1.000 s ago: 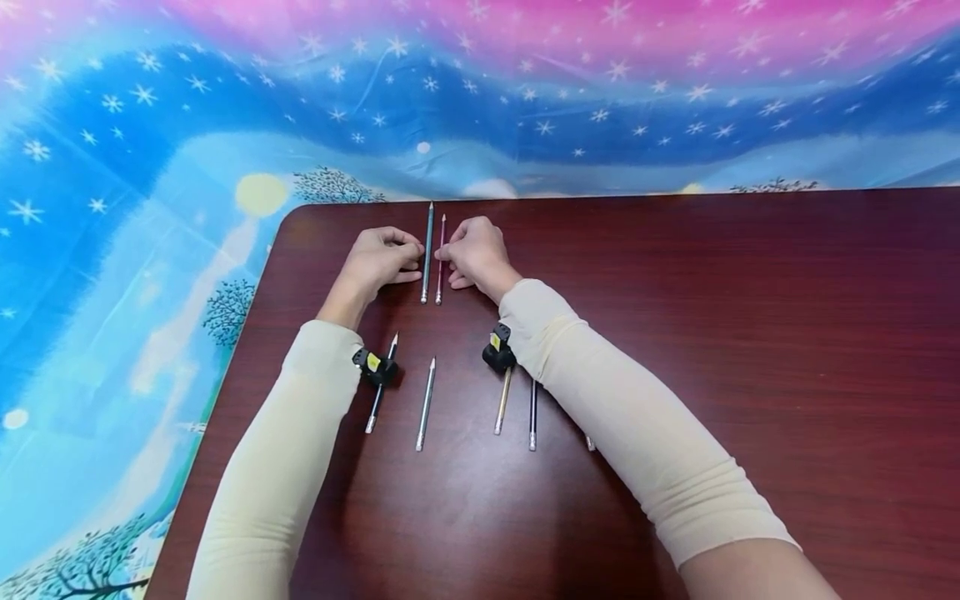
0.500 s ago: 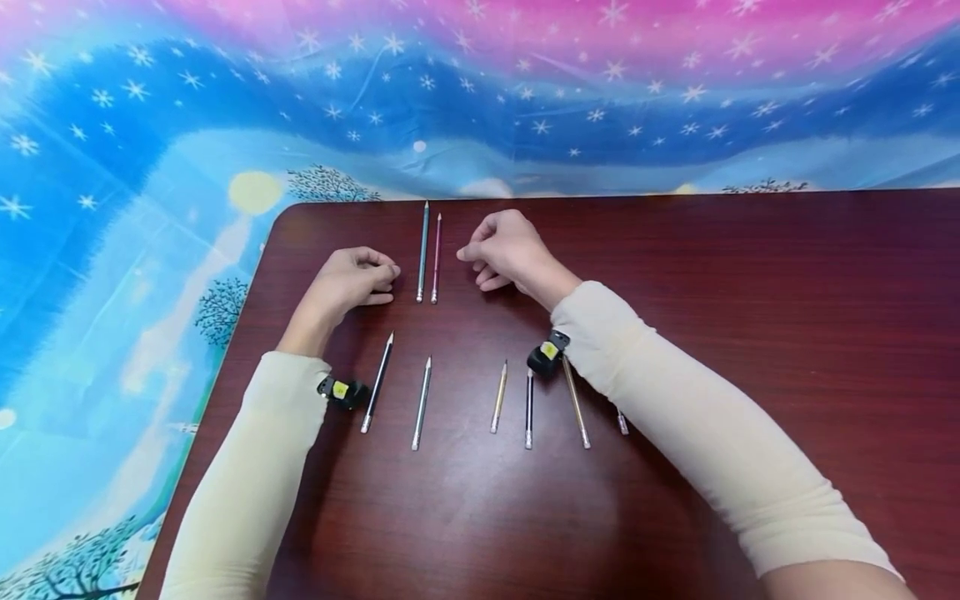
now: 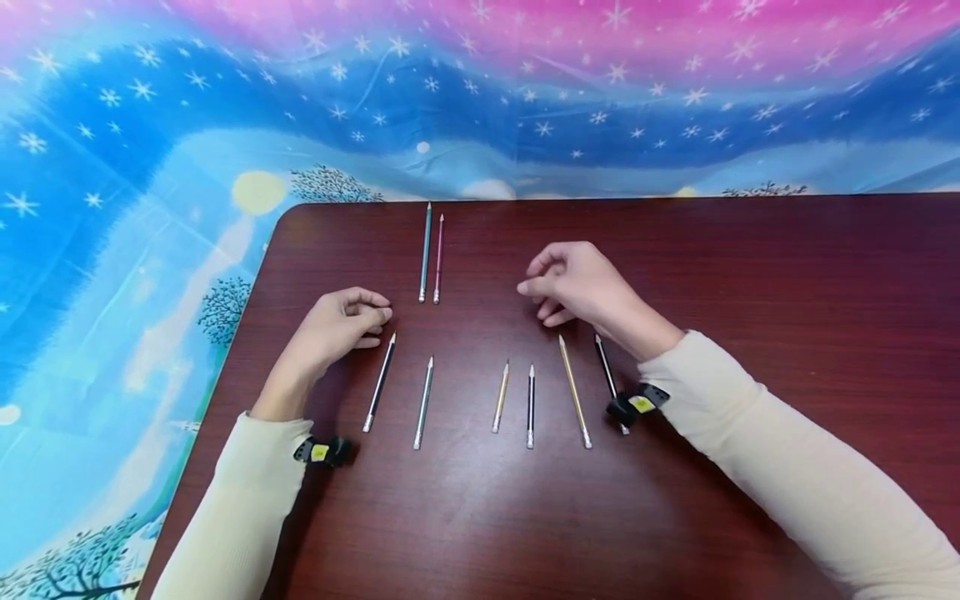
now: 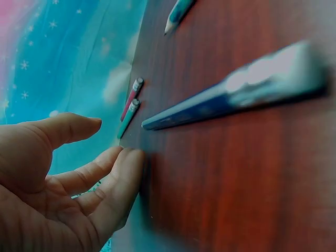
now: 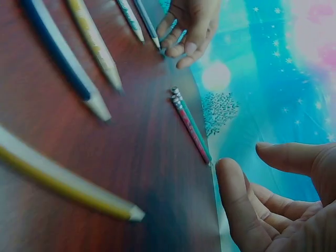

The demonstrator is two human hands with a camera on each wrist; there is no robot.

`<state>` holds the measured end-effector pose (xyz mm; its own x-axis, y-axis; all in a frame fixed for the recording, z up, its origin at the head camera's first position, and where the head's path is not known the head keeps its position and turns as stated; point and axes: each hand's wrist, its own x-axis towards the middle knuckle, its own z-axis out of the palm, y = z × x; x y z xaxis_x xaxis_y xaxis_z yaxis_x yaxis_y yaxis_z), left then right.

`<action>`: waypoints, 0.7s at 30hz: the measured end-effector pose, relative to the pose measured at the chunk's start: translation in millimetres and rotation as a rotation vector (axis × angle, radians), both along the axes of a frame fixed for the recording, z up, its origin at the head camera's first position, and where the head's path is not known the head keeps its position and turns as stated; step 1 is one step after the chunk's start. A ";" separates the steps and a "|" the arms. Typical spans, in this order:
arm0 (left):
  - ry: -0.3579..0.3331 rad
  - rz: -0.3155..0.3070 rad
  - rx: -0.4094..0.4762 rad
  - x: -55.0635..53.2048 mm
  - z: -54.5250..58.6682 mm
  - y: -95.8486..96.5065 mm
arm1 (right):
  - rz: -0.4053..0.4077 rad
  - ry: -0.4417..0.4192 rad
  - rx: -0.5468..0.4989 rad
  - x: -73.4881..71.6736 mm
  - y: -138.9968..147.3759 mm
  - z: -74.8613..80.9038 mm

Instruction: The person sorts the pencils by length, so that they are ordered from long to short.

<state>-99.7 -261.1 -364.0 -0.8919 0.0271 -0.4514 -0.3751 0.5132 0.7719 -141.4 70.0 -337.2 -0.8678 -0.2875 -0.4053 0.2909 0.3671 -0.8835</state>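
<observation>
My left hand (image 3: 330,333) hovers just beyond the tip of a dark blue pencil (image 3: 380,383), thumb and fingers apart and nothing between them in the left wrist view. Over the middle of the table, my right hand (image 3: 588,283) holds nothing; its fingers are loosely bent, above the tips of a long gold pencil (image 3: 574,392) and a dark pencil (image 3: 606,367) partly covered by the wrist camera. Near the back edge, a teal pencil (image 3: 425,250) and a pink pencil (image 3: 438,258) lie side by side, tips pointing away.
Between the hands lie a green pencil (image 3: 423,404), a short yellow pencil (image 3: 501,398) and a black pencil (image 3: 531,408), erasers toward the person. The dark red wooden table (image 3: 750,283) ends at a snowflake-patterned cloth (image 3: 517,100) behind and at the left.
Both hands have drawn back from the teal and pink pencils, the left toward the lower left, the right toward the lower right. Those two pencils stay in place, and the right-hand pencils are more exposed.
</observation>
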 end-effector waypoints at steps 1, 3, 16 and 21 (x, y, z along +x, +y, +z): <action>0.005 -0.006 -0.008 3.9 -0.3 -0.1 | 0.000 -0.002 0.003 3.6 5.2 -0.7; 0.014 -0.015 -0.022 11.4 -0.7 -0.2 | 0.004 0.002 0.011 11.3 14.4 -1.6; 0.044 -0.034 -0.098 46.4 0.0 7.6 | 0.028 0.011 0.027 64.9 49.6 -18.0; 0.056 -0.040 -0.111 56.8 -1.7 9.2 | 0.030 0.044 0.051 80.6 52.7 -22.8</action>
<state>-43.0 -251.9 -365.7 -0.9150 0.0159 -0.4030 -0.3103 0.6105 0.7287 -60.8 122.7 -360.0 -0.8767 -0.2933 -0.3812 0.2403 0.4195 -0.8754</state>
